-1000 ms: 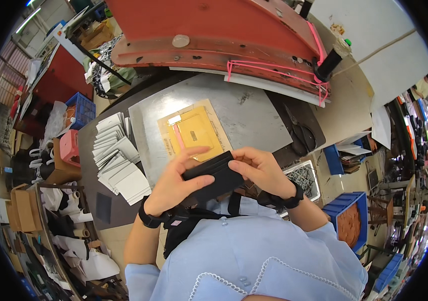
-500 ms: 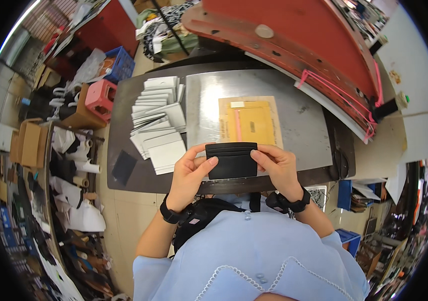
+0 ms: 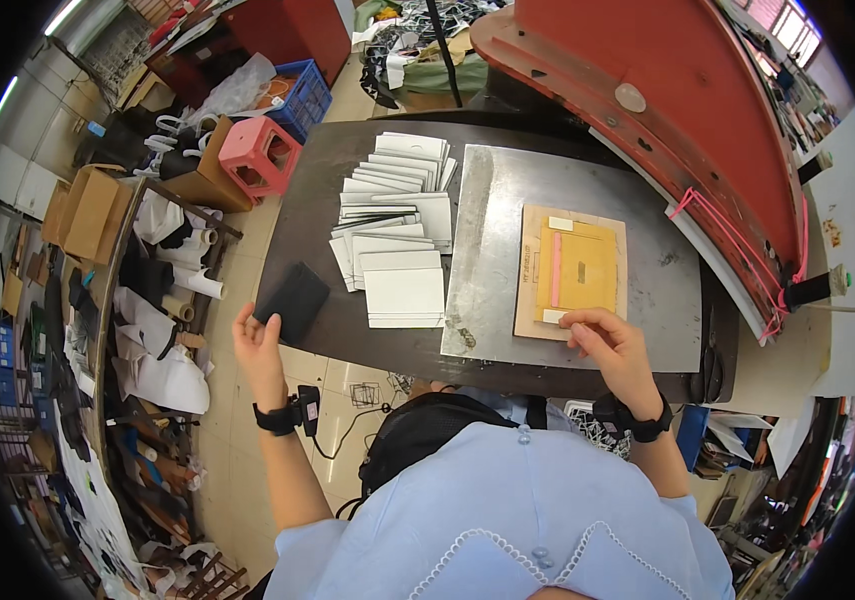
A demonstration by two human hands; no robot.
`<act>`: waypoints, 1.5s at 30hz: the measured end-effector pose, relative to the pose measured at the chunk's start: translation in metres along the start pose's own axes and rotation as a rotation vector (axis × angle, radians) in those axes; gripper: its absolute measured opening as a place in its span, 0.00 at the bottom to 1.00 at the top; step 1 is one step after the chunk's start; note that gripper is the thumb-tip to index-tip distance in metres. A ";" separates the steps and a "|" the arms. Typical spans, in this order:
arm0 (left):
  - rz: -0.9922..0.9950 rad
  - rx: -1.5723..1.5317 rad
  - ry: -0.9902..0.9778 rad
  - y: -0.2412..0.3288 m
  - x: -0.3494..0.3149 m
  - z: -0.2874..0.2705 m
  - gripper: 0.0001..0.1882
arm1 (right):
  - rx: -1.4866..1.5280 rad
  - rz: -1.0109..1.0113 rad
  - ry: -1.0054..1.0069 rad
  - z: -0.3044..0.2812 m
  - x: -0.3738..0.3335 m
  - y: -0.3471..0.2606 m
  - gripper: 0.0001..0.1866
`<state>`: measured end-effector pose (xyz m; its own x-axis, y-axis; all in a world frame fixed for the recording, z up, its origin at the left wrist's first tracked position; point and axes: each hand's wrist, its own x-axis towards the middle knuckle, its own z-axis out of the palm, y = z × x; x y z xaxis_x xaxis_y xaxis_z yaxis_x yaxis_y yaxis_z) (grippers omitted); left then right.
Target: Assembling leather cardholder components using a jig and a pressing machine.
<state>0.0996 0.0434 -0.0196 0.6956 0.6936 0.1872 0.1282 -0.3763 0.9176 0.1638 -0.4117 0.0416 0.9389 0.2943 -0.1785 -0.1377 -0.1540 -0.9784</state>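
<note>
My left hand (image 3: 260,350) is at the table's left front edge, thumb and fingers closed at the near corner of a black card holder (image 3: 295,298) that lies there. Whether another black piece lies under it I cannot tell. My right hand (image 3: 615,352) reaches over the metal plate (image 3: 492,260). Its bent thumb and forefinger meet the near edge of a yellow template (image 3: 587,275), beside a small white tab. A pink strip runs along the template, which lies on a tan board (image 3: 535,325) with printing.
Fanned stacks of pale flat pieces (image 3: 404,285) lie left of the metal plate. A large red machine body (image 3: 637,60) with pink cord overhangs the far right. Left of the dark table (image 3: 347,325) stand a pink stool (image 3: 259,155), a blue crate (image 3: 302,100) and a rack of rolls.
Both hands held the black card holder before me; now they are apart. The left has carried it to the table's left, and the right has moved to the yellow template. The view has shifted left.
</note>
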 end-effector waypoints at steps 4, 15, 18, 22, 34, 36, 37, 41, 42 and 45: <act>0.481 0.640 0.024 0.028 -0.012 0.031 0.34 | -0.050 -0.027 0.025 0.001 -0.001 0.001 0.10; 0.811 0.654 -0.583 0.077 -0.029 0.096 0.44 | -0.149 -0.113 -0.006 0.013 -0.014 -0.002 0.09; 0.838 0.653 -0.580 0.088 -0.024 0.093 0.29 | -0.213 -0.128 -0.005 0.003 -0.020 -0.001 0.10; 0.562 0.386 -0.660 0.101 -0.020 0.070 0.08 | -0.117 -0.119 0.020 -0.005 -0.030 0.003 0.11; -0.309 -0.534 -1.094 0.153 -0.115 0.167 0.06 | 0.098 -0.022 -0.050 -0.005 -0.025 0.006 0.15; -0.165 -0.490 -1.082 0.152 -0.114 0.178 0.07 | 0.080 0.021 0.038 -0.022 -0.021 0.010 0.13; -0.094 -0.468 -1.075 0.152 -0.112 0.183 0.08 | 0.106 0.062 0.083 -0.029 -0.017 0.009 0.12; 0.482 0.060 -1.088 0.159 -0.080 0.193 0.14 | 0.144 0.046 0.169 -0.052 0.013 0.018 0.19; 0.595 0.096 -1.062 0.159 -0.077 0.198 0.15 | 0.172 0.016 0.189 -0.052 0.019 0.015 0.21; 0.869 0.190 -0.983 0.153 -0.071 0.214 0.19 | 0.041 0.007 0.205 -0.047 0.031 0.012 0.25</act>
<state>0.2211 -0.1947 0.0325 0.8099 -0.5150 0.2806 -0.5753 -0.6046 0.5509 0.2058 -0.4490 0.0292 0.9818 0.0941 -0.1647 -0.1535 -0.1159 -0.9813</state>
